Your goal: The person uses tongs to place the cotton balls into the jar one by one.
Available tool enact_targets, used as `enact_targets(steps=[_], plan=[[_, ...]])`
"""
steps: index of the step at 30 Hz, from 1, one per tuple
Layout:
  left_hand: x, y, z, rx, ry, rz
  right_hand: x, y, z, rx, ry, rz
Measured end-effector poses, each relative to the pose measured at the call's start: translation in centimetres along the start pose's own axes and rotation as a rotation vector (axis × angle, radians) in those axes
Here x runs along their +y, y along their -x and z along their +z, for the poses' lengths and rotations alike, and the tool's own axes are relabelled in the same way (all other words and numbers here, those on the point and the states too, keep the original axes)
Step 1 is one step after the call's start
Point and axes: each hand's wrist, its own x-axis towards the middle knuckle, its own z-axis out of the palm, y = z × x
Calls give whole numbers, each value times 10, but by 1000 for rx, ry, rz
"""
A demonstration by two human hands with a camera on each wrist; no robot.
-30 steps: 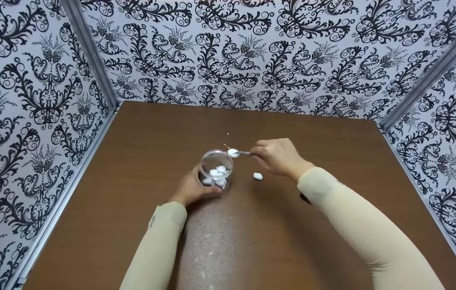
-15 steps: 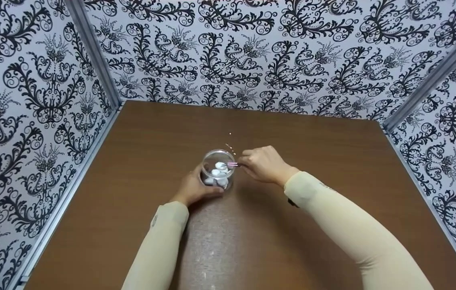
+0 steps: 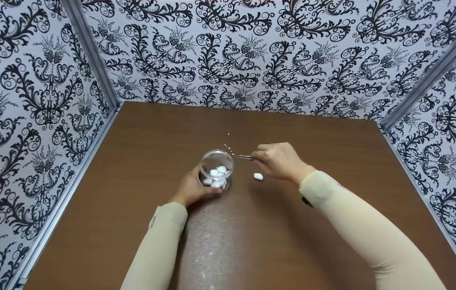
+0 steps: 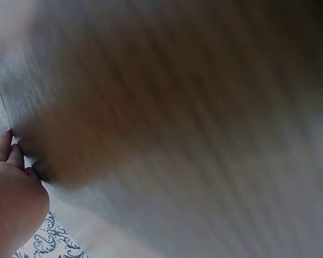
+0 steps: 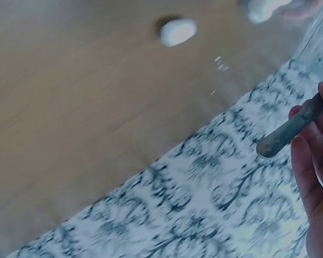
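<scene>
My left hand is wrapped around a clear jar standing on the table; several white cotton balls lie inside it. Just right of the jar's rim, my right hand pinches metal tweezers, whose tips point left with nothing between them. One loose cotton ball rests on the table below the right hand. The right wrist view shows the joined end of the tweezers sticking out from the fingers. At the left edge of the left wrist view, the fingers touch the jar's side.
A few small pale specks lie on the brown table behind the jar. Patterned walls close off the back and both sides, with metal posts at the corners.
My right hand carried a cotton ball in the tweezers to the jar and released it inside. The tweezers have since moved back out to the right. The left hand stays around the jar.
</scene>
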Motion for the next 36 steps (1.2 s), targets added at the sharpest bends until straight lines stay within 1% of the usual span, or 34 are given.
enact_targets(steps=[3, 7, 11, 14, 20, 25, 30, 36], plan=[[0, 0, 0, -2, -9, -17, 12, 19, -2, -16, 25, 43], [-2, 0, 1, -9, -5, -25, 23, 45, 3, -74, 47, 101], [-4, -1, 1, -4, -18, -9, 27, 63, 13, -146, 59, 126], [-6, -1, 1, -2, -33, -5, 26, 72, 19, -185, 61, 129], [-5, -2, 1, 0, -29, -6, 22, 77, 27, -230, 71, 132], [-5, -2, 1, 3, -26, -4, 19, 79, 29, -275, 84, 134], [-4, -1, 1, 2, -33, -4, 18, 80, 31, -273, 77, 133], [-3, -1, 1, -6, -38, -21, 18, 80, 36, -267, 86, 127]])
